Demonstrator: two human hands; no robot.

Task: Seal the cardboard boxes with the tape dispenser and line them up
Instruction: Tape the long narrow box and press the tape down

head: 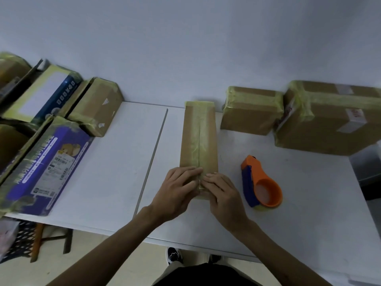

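Long narrow cardboard box point(186, 141) lengthwise mid-worktop point(115, 162), tape point(199, 129) along seam. Left hand point(177, 186), right hand point(221, 190) on its 6 o'clock end: fingers point(189, 172) straight, flat, gripping nothing, pressing tape down, likely to bond it. Tape dispenser point(260, 182) parked at 3 o'clock, within reach; taped boxes point(250, 112) lined at 1–2 o'clock.

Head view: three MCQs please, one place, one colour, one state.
1. Where is the dispenser? A) on the table, right of the long box B) atop the box C) in a hand
2. Dispenser colours? A) green B) orange and blue C) red
3. Hands? A) both pressing the box's near end B) lifting it C) off the table
1A: lies beside the box, unheld. 2B: orange shell, blue front. 3A: left hand and right hand lie flat on the taped top.
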